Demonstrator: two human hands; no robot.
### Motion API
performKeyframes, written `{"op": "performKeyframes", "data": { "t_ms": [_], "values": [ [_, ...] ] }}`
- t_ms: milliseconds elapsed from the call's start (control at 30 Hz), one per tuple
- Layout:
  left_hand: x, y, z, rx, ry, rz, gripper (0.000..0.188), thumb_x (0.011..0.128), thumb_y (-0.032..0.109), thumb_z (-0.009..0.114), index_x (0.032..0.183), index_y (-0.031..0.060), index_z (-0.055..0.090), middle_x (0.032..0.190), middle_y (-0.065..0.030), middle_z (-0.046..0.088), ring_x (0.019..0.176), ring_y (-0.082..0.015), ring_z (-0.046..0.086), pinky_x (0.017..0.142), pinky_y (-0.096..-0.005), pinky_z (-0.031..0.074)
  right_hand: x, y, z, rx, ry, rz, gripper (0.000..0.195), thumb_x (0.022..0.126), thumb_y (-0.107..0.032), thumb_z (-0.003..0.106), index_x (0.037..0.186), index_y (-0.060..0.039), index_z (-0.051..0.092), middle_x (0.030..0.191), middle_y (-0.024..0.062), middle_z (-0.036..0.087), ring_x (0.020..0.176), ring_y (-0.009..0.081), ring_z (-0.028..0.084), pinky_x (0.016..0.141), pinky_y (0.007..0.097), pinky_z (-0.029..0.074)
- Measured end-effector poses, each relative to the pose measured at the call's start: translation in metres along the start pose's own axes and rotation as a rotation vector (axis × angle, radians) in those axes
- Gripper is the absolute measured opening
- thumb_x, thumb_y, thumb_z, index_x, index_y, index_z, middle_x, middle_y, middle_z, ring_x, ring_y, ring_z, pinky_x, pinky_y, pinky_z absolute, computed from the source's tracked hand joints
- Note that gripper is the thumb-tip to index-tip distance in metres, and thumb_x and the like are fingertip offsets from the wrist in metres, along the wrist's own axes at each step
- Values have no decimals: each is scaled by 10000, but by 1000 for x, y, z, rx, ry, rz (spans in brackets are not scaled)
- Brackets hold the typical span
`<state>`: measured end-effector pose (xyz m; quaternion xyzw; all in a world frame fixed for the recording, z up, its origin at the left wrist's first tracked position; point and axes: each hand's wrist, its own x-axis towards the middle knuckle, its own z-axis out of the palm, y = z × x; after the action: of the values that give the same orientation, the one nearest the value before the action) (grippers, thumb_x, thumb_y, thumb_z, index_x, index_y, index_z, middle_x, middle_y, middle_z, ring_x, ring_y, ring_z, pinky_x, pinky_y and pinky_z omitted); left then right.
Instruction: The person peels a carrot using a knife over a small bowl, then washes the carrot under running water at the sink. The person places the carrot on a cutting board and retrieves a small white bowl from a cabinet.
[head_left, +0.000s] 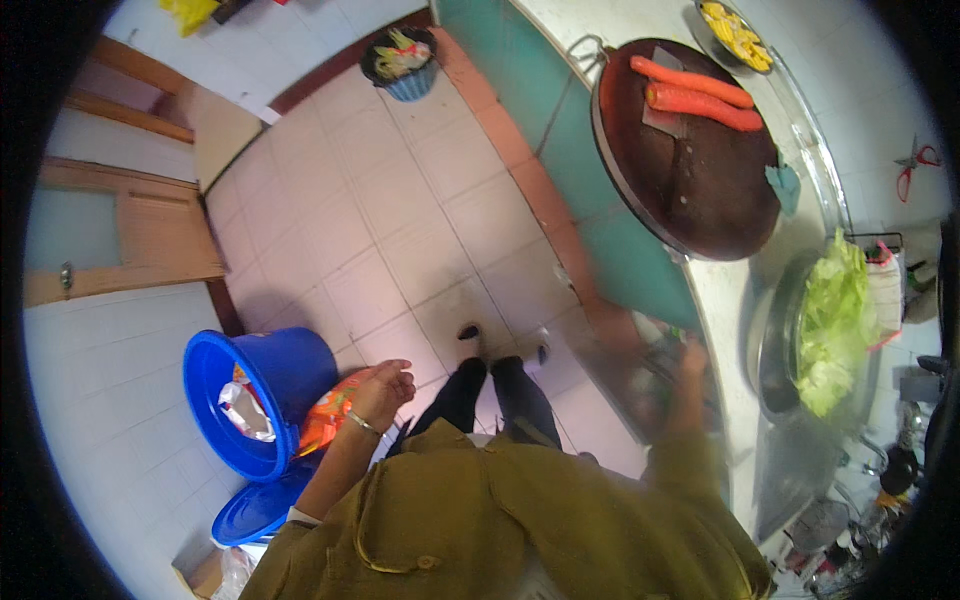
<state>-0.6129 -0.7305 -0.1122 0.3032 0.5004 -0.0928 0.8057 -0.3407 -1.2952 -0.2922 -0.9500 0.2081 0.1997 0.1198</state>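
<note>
My left hand (382, 391) hangs over the floor beside the orange packaging (330, 412), its fingers loosely bent and nothing seen in them. A bracelet is on that wrist. My right hand (691, 356) reaches down along the counter's front edge, near blurred items (660, 330) low by the cabinet; its grip is unclear. On the counter, a round dark cutting board (720, 195) bears a cleaver (664, 124) and two peeled carrots (705, 106), which lie across the blade. Leafy green lettuce (832, 330) is heaped over a metal bowl (780, 352) at the sink.
A blue bin (300, 367) stands at the left with its blue lid (259, 510) below it. A basket of vegetable scraps (411, 84) stands on the floor by the green cabinet (577, 142). A bowl of yellow pieces (739, 37) and a teal cloth (784, 186) are on the counter.
</note>
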Motion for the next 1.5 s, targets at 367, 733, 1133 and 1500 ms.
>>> {"op": "performKeyframes", "data": {
  "t_ms": [367, 733, 1133, 1500],
  "values": [
    [41, -28, -7, 92, -95, -43, 168, 887, 194, 511, 967, 53, 557, 698, -40, 565, 606, -148, 545, 577, -272, 451, -182, -189, 44, 975, -246, -226, 397, 813, -210, 672, 1089, 25, 510, 946, 123, 624, 854, 192, 588, 746, 332, 472],
    [67, -85, -45, -26, 115, -46, 187, 882, 219, 524, 971, 59, 563, 655, -28, 547, 569, -136, 528, 527, -248, 424, -132, -200, 26, 927, -504, -147, 320, 896, -253, 577, 1143, -50, 556, 961, 64, 628, 839, 128, 584, 692, 263, 476],
    [107, -170, -42, 31, 155, -196, 135, 902, 194, 534, 951, 73, 567, 700, -1, 554, 615, -82, 522, 579, -215, 438, 85, -32, -50, 1372, -7, 36, 326, 939, -411, 392, 910, -144, 579, 820, 4, 624, 664, 133, 576, 468, 284, 438],
    [149, -173, -22, 121, 182, -150, 178, 919, 193, 506, 994, 38, 552, 704, 3, 512, 618, -84, 474, 575, -213, 400, 176, 15, -72, 1122, 177, -41, 204, 874, -354, 508, 812, -173, 578, 687, -11, 593, 575, 112, 560, 479, 255, 433]
  ]
}}
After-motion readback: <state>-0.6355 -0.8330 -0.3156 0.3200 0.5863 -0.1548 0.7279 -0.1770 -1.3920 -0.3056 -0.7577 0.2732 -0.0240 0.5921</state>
